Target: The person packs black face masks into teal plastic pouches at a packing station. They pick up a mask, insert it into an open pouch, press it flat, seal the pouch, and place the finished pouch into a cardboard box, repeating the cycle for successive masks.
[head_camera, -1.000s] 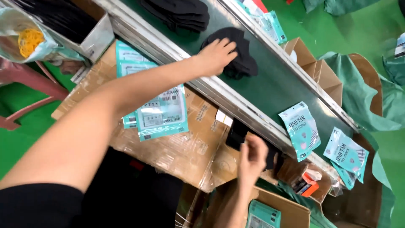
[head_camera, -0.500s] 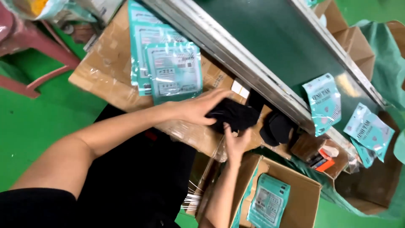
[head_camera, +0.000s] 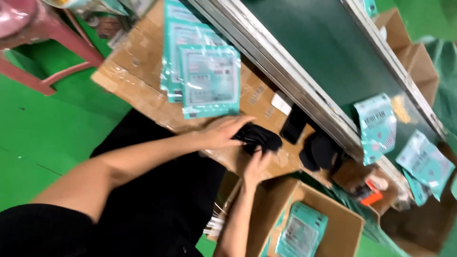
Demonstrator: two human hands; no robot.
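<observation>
Both my hands meet on a small bundle of black fabric [head_camera: 259, 136] lying on a taped cardboard board [head_camera: 143, 76]. My left hand [head_camera: 223, 132] grips its upper-left end. My right hand [head_camera: 257, 164] comes up from below and pinches its lower edge. A second black fabric bundle [head_camera: 319, 151] rests apart, to the right by the conveyor frame. Teal packaged items [head_camera: 209, 81] lie on the board just above my left hand.
A dark green conveyor belt [head_camera: 314, 52] with a metal rail [head_camera: 281, 74] runs diagonally, carrying teal packets [head_camera: 378, 124]. An open cardboard box [head_camera: 342, 223] below holds another teal packet [head_camera: 301, 233]. A black phone-like slab [head_camera: 293, 124] lies by the rail. A pink stool [head_camera: 28, 57] stands at the left.
My left hand left the belt, brought the black fabric down to the cardboard board and my right hand joined it there. The view has shifted closer to the board.
</observation>
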